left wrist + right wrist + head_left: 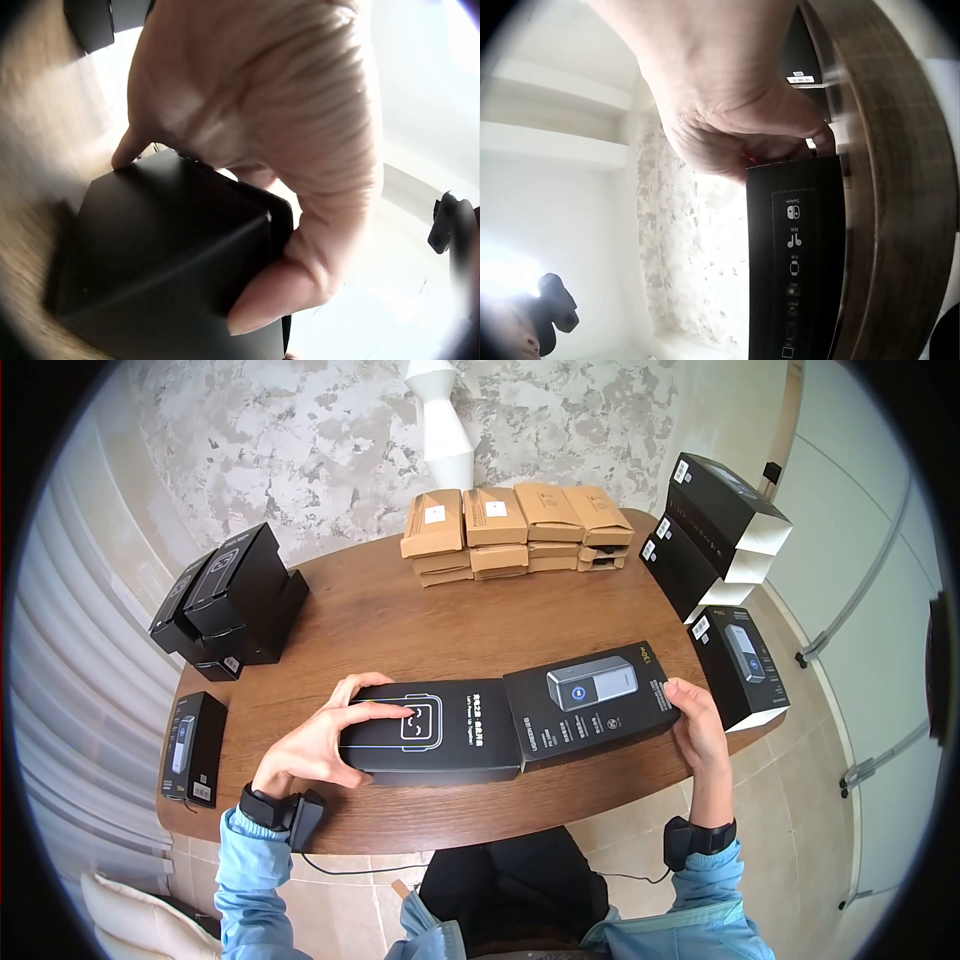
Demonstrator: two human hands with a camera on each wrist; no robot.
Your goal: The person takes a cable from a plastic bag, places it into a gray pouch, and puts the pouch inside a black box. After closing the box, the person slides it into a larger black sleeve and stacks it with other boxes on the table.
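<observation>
A black inner box [455, 725] with a line drawing and pale lettering lies on the wooden table. My left hand [320, 740] grips its left end, thumb on the near side and index finger across the top; in the left wrist view the thumb [277, 296] presses a plain black face. End to end with that box, on its right, is a black printed sleeve [575, 745] picturing a grey power bank. The right hand [700, 722] pinches the sleeve's far right end. Seen from the right wrist, the sleeve's side [795, 255] carries small white icons.
Brown cardboard boxes [495, 520] are stacked at the back. Black boxes [235, 590] stand at the left, with a printed one [195, 750] nearer me. At the right edge are stacked open-ended sleeves [700, 540] and another printed sleeve [740, 660]. Cables hang from my wrist cameras.
</observation>
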